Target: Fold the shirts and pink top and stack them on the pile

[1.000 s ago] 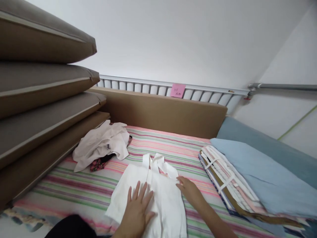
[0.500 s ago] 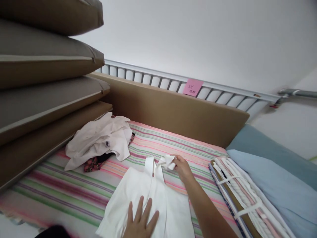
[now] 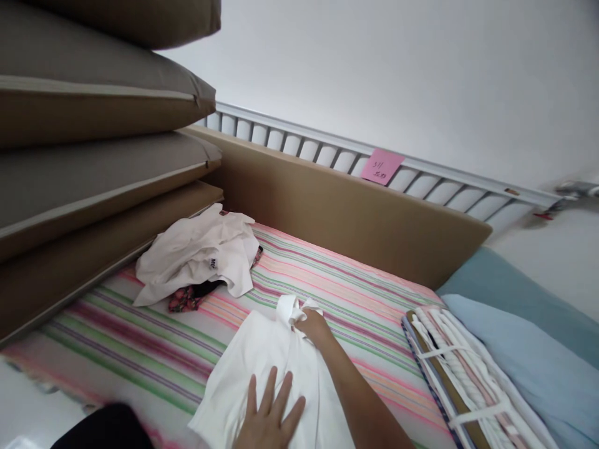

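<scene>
A white cloth garment (image 3: 248,355) with strap-like bands at its top end lies in front of me on a striped bed sheet (image 3: 154,349). My left hand (image 3: 270,411) rests flat on its lower part, fingers spread. At the top end, the fingers of my right hand (image 3: 309,324) are closed on the white band, which is bunched and partly hidden by the hand. Farther left lies a crumpled white shirt (image 3: 196,249) with dark lettering, and dark floral fabric (image 3: 185,299) peeks out from under it.
Stacked grey-brown cushions (image 3: 103,168) rise at the left. A brown board (image 3: 337,206) leans along the bed rail (image 3: 304,149), where a pink note (image 3: 382,166) hangs. On the right are a strapped stack of folded cloths (image 3: 463,374) and a blue pillow (image 3: 524,355).
My right hand has moved left and drawn the band in over the garment, whose right side is now gathered. My left hand stays spread on the cloth. The view has shifted slightly.
</scene>
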`<action>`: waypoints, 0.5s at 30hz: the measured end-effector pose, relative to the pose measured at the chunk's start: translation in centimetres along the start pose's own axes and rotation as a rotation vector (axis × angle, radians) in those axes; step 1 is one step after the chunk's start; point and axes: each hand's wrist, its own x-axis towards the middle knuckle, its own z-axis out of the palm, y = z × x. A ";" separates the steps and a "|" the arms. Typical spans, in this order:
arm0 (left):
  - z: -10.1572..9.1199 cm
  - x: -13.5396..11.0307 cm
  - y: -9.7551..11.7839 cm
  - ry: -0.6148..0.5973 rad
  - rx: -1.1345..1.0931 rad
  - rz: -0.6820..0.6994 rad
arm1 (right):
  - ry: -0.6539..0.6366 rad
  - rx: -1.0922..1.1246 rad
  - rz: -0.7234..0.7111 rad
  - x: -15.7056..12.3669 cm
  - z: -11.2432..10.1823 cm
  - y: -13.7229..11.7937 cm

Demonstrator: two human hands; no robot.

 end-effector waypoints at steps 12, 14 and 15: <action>-0.9 -0.4 -0.1 -0.332 -0.259 -0.039 | 0.369 0.400 0.084 -2.5 -5.1 3.7; -0.9 -0.4 -0.1 -0.322 -0.254 -0.029 | 0.375 0.386 0.099 -2.5 -5.0 4.7; -0.8 -0.4 -0.1 -0.281 -0.228 -0.008 | 0.359 0.366 0.087 -2.4 -4.8 5.0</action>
